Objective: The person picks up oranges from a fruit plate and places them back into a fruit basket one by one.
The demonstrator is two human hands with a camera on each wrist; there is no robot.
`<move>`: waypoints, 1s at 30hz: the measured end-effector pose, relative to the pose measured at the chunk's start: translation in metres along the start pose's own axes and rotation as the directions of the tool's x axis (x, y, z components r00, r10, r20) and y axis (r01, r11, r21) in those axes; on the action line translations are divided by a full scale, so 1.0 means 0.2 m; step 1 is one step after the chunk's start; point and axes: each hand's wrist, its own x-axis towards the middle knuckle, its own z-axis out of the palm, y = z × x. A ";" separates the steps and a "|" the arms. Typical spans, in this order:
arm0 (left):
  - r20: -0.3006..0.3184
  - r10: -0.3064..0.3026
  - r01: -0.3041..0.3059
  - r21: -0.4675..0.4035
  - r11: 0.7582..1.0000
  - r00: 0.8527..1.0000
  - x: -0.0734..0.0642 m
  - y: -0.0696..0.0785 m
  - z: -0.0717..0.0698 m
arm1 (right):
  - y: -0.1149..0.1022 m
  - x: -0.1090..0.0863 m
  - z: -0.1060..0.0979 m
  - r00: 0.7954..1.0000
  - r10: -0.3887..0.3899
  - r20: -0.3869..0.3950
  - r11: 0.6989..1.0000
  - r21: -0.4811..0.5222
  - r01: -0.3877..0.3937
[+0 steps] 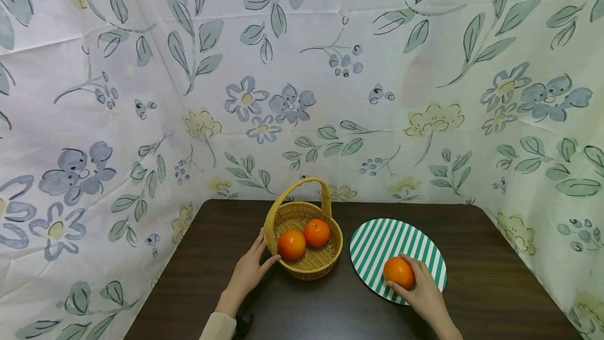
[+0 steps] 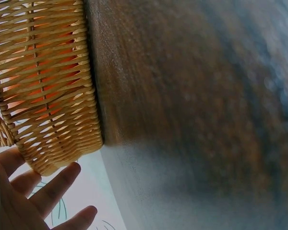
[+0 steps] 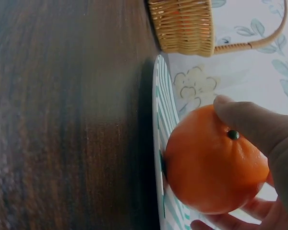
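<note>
On a round board [image 1: 373,243] with green and white stripes, my right hand [image 1: 424,290] grips an orange [image 1: 397,272] between thumb and fingers. The right wrist view shows this orange [image 3: 209,167] close over the board, its green stem end beside the thumb. Left of the board stands a yellow wicker basket [image 1: 309,275] with a tall handle. Two oranges lie inside it, one at the left [image 1: 291,244] and one at the right [image 1: 317,232]. My left hand [image 1: 247,272] rests against the basket's left side, thumb at the rim, fingers extended and spread in the left wrist view.
Everything stands on a dark brown wooden table [image 1: 302,311]. A floral cloth [image 1: 302,93] hangs behind the table's back edge and along both sides. Between the basket and the board there is a narrow gap.
</note>
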 end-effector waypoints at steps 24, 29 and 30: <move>0.008 -0.001 0.001 0.003 1.000 1.000 0.00 0.00 0.00 | -0.10 0.08 0.03 0.999 -0.050 0.002 0.998 0.048 0.050; 0.012 -0.003 0.003 0.003 1.000 1.000 0.00 0.00 0.00 | -0.13 0.09 0.03 0.997 -0.074 -0.007 0.995 0.062 0.074; 0.012 -0.002 0.002 0.003 1.000 1.000 0.00 0.00 0.00 | -0.14 0.09 0.03 0.997 -0.081 -0.012 0.995 0.065 0.081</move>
